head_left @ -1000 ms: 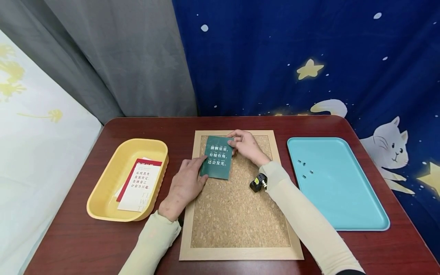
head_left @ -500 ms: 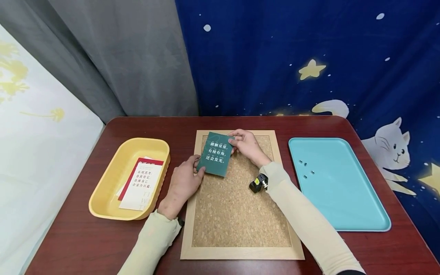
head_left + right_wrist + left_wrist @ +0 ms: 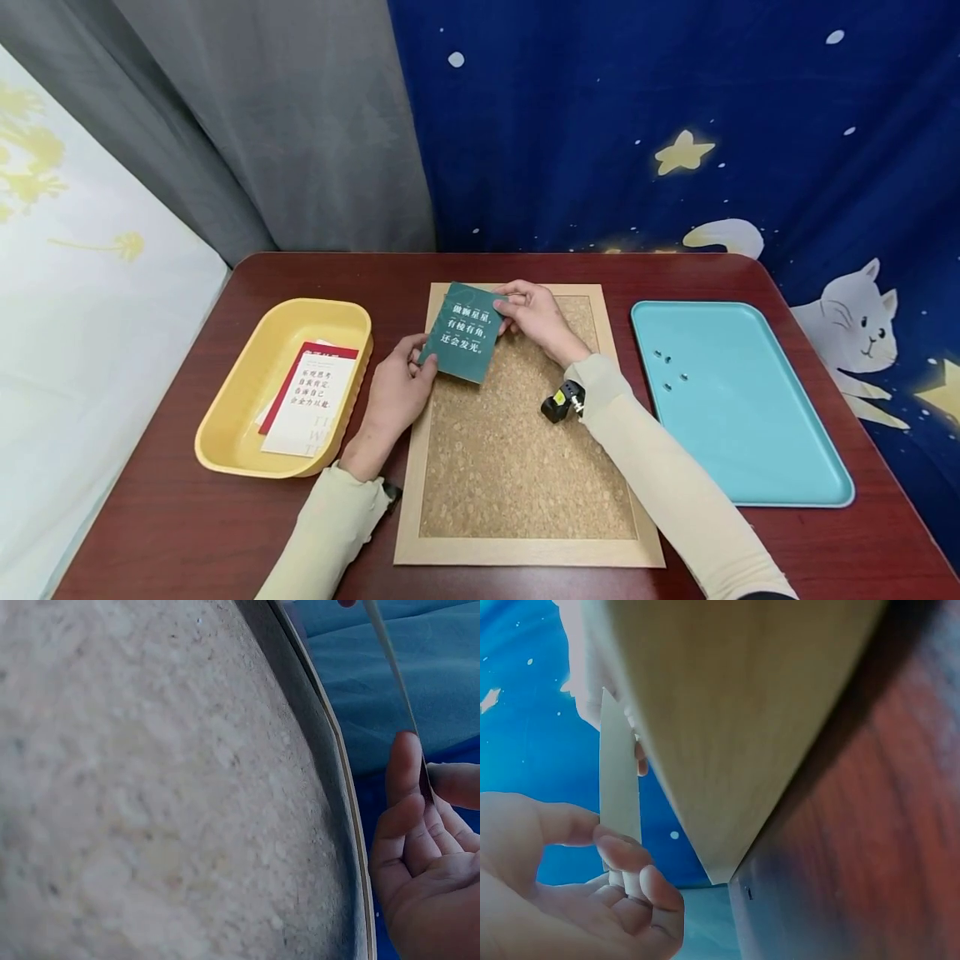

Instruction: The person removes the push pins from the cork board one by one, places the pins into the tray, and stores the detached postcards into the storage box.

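Note:
A dark green card (image 3: 467, 333) with white Chinese lettering is held tilted above the upper left of a wood-framed cork board (image 3: 525, 467). My left hand (image 3: 401, 383) pinches its lower left corner between thumb and fingers. At the upper right corner, my right hand (image 3: 536, 317) pinches it the same way. Seen from the left wrist, the card's pale back (image 3: 620, 772) stands apart from the board's wooden edge (image 3: 735, 712). In the right wrist view the card (image 3: 401, 682) appears edge-on, with thumb and fingertips on either side of it.
Left of the board stands a yellow basket (image 3: 232, 417) with a white card (image 3: 309, 404) on top of a red card (image 3: 330, 348). To the right is a light blue tray (image 3: 750, 417) with several small metal pieces (image 3: 668, 360) near its left side.
The green card has risen off the cork board and shifted slightly left and up, turning a little clockwise. The left hand has gone from lying by its edge to pinching its corner.

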A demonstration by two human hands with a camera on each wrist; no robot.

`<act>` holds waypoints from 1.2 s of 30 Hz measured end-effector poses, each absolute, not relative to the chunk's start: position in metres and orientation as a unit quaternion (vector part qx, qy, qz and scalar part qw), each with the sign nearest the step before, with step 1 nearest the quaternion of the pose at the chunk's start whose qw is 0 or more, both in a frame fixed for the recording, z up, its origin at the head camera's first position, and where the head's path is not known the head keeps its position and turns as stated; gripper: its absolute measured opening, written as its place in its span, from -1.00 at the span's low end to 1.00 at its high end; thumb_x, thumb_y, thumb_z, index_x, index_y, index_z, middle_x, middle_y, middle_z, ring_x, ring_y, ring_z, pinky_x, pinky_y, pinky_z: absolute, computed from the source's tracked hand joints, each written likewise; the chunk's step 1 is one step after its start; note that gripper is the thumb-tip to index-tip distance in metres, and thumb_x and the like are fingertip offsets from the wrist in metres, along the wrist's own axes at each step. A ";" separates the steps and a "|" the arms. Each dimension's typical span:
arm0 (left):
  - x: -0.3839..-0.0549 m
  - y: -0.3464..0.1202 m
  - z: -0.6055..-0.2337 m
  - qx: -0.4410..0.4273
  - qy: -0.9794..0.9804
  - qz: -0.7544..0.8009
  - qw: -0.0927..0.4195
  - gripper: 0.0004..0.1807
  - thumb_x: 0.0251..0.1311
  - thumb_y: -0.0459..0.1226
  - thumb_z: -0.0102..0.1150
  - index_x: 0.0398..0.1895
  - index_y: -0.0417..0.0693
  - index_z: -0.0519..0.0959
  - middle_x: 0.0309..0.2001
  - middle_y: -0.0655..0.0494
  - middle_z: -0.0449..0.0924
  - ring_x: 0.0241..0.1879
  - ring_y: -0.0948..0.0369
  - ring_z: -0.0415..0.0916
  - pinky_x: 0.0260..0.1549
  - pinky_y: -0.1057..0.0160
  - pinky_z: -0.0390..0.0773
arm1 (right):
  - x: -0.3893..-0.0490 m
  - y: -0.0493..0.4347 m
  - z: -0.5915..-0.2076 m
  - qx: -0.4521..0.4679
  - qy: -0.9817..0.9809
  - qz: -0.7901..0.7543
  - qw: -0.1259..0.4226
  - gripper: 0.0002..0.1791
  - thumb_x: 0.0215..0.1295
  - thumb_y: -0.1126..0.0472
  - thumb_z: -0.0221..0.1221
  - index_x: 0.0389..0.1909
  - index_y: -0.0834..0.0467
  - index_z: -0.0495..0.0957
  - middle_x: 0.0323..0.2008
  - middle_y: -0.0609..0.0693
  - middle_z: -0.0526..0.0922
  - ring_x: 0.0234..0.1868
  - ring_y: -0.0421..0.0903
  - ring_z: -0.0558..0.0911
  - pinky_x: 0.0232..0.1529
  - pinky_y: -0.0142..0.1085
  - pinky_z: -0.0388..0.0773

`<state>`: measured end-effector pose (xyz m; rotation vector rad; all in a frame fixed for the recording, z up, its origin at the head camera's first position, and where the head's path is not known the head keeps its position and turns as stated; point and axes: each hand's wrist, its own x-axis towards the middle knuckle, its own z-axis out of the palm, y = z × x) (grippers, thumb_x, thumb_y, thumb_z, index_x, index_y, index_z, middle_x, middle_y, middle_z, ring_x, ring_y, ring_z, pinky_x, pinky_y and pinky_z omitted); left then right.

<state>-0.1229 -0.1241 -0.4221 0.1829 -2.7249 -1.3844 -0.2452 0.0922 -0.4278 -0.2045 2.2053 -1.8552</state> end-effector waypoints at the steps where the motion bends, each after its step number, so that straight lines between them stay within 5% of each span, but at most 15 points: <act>1: -0.122 -0.125 -0.422 0.062 -0.887 -0.455 0.038 -0.52 0.46 -0.27 0.15 0.37 -0.25 0.48 -0.41 0.04 0.49 -0.47 0.23 0.42 -0.50 0.33 0.37 | -0.245 0.092 -0.428 -0.070 0.756 -0.638 0.129 -0.70 0.48 0.28 0.21 0.17 0.21 0.60 -0.47 -0.15 0.77 -0.55 -0.12 0.69 -0.42 -0.33 0.53; 13: -0.120 -0.129 -0.419 0.069 -0.862 -0.500 0.045 -0.56 0.48 -0.30 0.12 0.36 -0.24 0.46 -0.43 0.10 0.41 -0.48 0.23 0.38 -0.52 0.39 0.35 | -0.244 0.091 -0.420 -0.075 0.738 -0.657 0.135 -0.70 0.51 0.30 0.16 0.19 0.22 0.60 -0.45 -0.15 0.75 -0.54 -0.18 0.67 -0.40 -0.35 0.51; 36: -0.104 -0.138 -0.400 0.082 -0.827 -0.553 0.057 -0.58 0.54 -0.32 0.03 0.39 -0.20 0.44 -0.15 -0.15 0.65 -0.40 0.23 0.36 -0.44 0.40 0.32 | -0.234 0.076 -0.412 -0.109 0.708 -0.688 0.117 -0.69 0.48 0.38 0.14 0.18 0.32 0.57 -0.53 -0.17 0.62 -0.52 -0.20 0.51 -0.49 -0.44 0.44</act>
